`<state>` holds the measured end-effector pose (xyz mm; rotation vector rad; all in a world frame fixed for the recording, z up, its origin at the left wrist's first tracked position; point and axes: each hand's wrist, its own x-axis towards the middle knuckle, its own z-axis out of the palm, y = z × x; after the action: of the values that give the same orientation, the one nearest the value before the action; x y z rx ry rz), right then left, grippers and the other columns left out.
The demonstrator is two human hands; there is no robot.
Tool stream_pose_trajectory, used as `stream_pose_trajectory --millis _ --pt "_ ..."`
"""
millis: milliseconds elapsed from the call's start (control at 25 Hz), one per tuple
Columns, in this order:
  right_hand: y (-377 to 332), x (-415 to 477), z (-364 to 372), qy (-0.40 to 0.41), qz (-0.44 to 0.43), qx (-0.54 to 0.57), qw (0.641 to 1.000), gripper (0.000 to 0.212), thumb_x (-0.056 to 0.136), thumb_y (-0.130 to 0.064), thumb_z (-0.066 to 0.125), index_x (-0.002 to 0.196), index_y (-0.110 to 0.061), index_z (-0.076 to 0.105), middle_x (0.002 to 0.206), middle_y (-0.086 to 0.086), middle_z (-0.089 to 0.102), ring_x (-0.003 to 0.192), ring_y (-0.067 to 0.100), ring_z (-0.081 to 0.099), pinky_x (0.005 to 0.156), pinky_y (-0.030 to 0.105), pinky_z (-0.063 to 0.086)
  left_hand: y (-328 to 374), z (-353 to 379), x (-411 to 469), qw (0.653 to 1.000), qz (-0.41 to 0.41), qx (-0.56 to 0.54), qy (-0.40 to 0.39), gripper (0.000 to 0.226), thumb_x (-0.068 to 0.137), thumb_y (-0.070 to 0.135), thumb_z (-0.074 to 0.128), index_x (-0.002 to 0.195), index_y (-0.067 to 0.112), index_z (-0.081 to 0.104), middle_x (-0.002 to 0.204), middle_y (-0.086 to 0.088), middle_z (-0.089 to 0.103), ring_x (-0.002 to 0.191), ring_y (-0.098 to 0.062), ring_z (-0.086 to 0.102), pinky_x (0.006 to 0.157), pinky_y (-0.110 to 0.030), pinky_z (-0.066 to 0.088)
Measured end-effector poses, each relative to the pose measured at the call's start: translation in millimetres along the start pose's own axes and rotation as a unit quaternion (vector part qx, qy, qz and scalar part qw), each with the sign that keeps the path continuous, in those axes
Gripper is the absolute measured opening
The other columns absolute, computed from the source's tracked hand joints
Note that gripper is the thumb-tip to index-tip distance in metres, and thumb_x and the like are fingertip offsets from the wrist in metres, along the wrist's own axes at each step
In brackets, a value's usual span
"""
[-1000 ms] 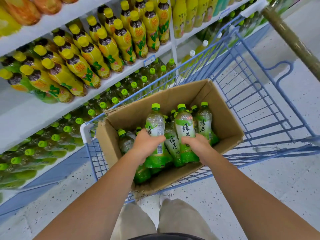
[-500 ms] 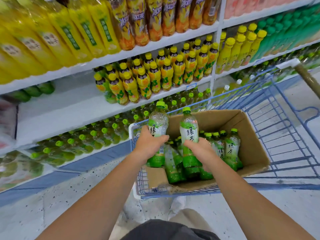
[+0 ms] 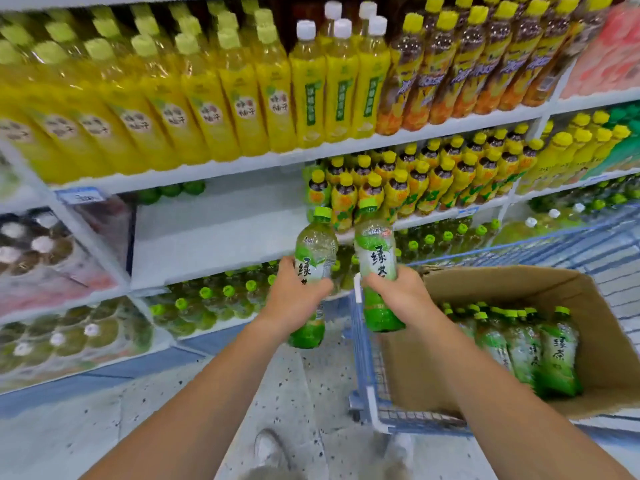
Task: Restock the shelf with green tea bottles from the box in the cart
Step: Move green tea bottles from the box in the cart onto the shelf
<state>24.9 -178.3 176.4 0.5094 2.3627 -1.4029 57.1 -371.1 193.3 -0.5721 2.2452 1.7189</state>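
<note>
Green-capped clear plastic bottle of green tea (image 3: 313,251) is gripped in the left hand (image 3: 294,301), fingers curled round its middle, and a second green-labelled tea bottle (image 3: 375,252) is gripped the same way in the right hand (image 3: 403,292). Both are held upright, side by side, clear of the brown cardboard box (image 3: 595,306) and out past the left end of the blue wire cart (image 3: 362,341), in the air just in front of the shelving. Neither has been set down yet

Progress-wise it'd be called somewhere in the early-to-middle part. A wide bare stretch of the white middle shelf (image 3: 214,233) is seen to the left of the yellow-capped bottles (image 3: 398,192), with only a few green caps (image 3: 173,189) tucked at the far back, so plenty of room is left to be filled. A good row of boxed green tea bottles (image 3: 557,351) is seen on the near right, so more trips are likely needed. How many have been shelved already can't be told for sure. The pair in hand would presumably be carried up and left onto that bare patch
</note>
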Motion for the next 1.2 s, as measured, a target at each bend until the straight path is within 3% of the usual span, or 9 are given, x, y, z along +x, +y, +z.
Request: stream_pose_trajectory --millis 80,200,280,440,720,1000,1200 --pt "-24 2 38 -0.004 -0.019 0.002 1.0 0.021 0.08 -0.03 0.076 0.096 -0.023 0.065 0.084 -0.008 0.065 0.077 0.013 0.061 0.07 0.031 0.046 -9 -43 13 1.0 0.013 0.014 0.015 0.04 0.079 0.024 0.074 0.108 0.029 0.047 0.098 0.002 0.066 0.089 -0.015 0.065 0.078 -0.036 0.053" --pt "-45 6 86 -0.019 -0.042 0.044 0.998 0.018 0.079 -0.026 0.077 0.091 -0.028 0.064 0.092 -0.005 0.07 0.084 0.014 0.067 0.074 0.034 0.055 -18 -93 32 0.999 0.026 0.022 0.032 0.047 0.082 0.022 0.074 0.119 0.023 0.045 0.097 0.002 0.065 0.083 -0.01 0.064 0.067 -0.027 0.053" --pt "-57 14 117 -0.044 -0.062 0.056 0.995 0.023 0.081 -0.024 0.078 0.097 -0.03 0.063 0.095 -0.007 0.07 0.086 0.009 0.066 0.069 0.029 0.054 -27 -121 46 0.998 0.033 0.023 0.058 0.05 0.083 0.02 0.076 0.122 0.023 0.045 0.096 0.004 0.064 0.08 -0.006 0.064 0.059 -0.018 0.048" --pt "-67 43 169 -0.087 -0.084 0.086 0.989 0.031 0.084 -0.025 0.077 0.111 -0.026 0.062 0.099 -0.008 0.07 0.087 0.005 0.066 0.065 0.022 0.049 -49 -156 77 0.991 0.055 0.026 0.119 0.054 0.079 0.016 0.081 0.12 0.023 0.047 0.098 0.008 0.064 0.083 -0.004 0.063 0.059 -0.009 0.047" --pt "-57 122 240 -0.081 -0.112 0.146 0.98 0.032 0.083 -0.025 0.077 0.109 -0.032 0.06 0.102 -0.009 0.072 0.094 0.011 0.069 0.081 0.035 0.057 -93 -177 145 0.977 0.091 0.013 0.193 0.042 0.078 0.012 0.079 0.106 0.03 0.054 0.089 0.008 0.065 0.071 0.004 0.063 0.056 -0.011 0.05" --pt "-46 202 308 -0.017 -0.219 0.151 0.964 0.033 0.084 -0.017 0.077 0.109 -0.026 0.057 0.096 -0.015 0.068 0.085 -0.004 0.063 0.069 0.019 0.048 -155 -182 233 0.947 0.195 0.004 0.254 0.044 0.075 0.013 0.083 0.109 0.023 0.058 0.087 0.011 0.067 0.076 0.002 0.065 0.061 -0.007 0.046" --pt "-42 247 344 -0.012 -0.292 0.171 0.941 0.038 0.084 -0.018 0.078 0.113 -0.026 0.055 0.101 -0.013 0.069 0.089 -0.003 0.065 0.073 0.019 0.051 -180 -180 285 0.924 0.271 -0.039 0.266 0.057 0.075 0.009 0.082 0.123 0.024 0.056 0.099 0.016 0.068 0.088 0.008 0.064 0.072 -0.004 0.046"
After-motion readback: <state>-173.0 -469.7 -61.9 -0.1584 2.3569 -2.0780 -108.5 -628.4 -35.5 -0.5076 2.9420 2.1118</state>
